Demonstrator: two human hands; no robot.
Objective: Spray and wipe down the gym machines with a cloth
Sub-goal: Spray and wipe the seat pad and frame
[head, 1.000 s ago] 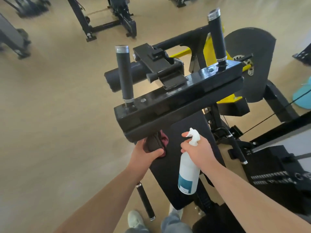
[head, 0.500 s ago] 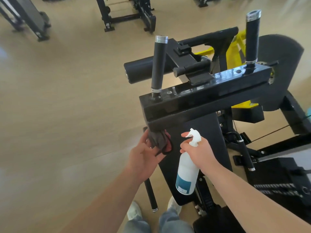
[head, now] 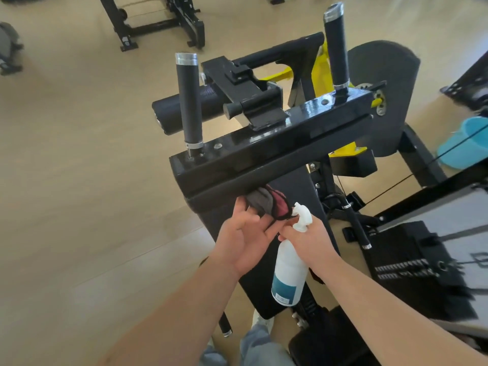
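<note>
A black gym machine with a glossy crossbar (head: pixel 277 151) and two upright grip handles (head: pixel 188 101) fills the middle of the view. My left hand (head: pixel 244 239) holds a bunched grey and maroon cloth (head: pixel 266 204) against the lower front edge of the crossbar, where it meets the sloped black pad (head: pixel 298 191). My right hand (head: pixel 309 241) grips the neck of a white spray bottle (head: pixel 289 273) with a teal label. Its nozzle sits just right of the cloth, and the bottle hangs down over the pad.
A light blue bucket (head: pixel 464 143) stands on the floor at the far right. A weight stack (head: pixel 420 268) and cable lie to the right. Other machine frames (head: pixel 158 25) stand at the back on the wooden floor. My shoes show below the pad.
My left hand has slid the cloth rightward along the underside of the crossbar, closer to the spray bottle. The view has shifted, so the machine looks larger.
</note>
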